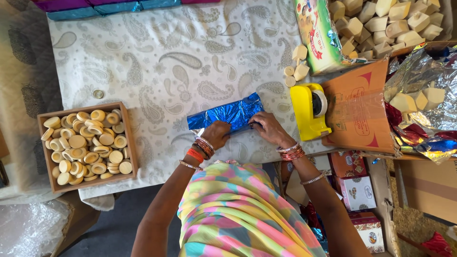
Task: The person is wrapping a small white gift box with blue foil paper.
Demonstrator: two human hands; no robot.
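Note:
A long packet wrapped in shiny blue foil (pixel 227 113) lies on the paisley-patterned cloth (pixel 162 66) in front of me. My left hand (pixel 216 133) presses on its near left edge, fingers curled over the foil. At the packet's near right edge my right hand (pixel 269 127) pinches the foil. Both wrists carry bangles.
A wooden tray (pixel 127 138) of round pale discs sits at the left. A yellow tape dispenser (pixel 308 112) stands right of the packet. Behind it are loose pale blocks (pixel 299 62), a carton of more blocks (pixel 385 21), crumpled foil sheets (pixel 423 95) and small printed boxes (pixel 357 190).

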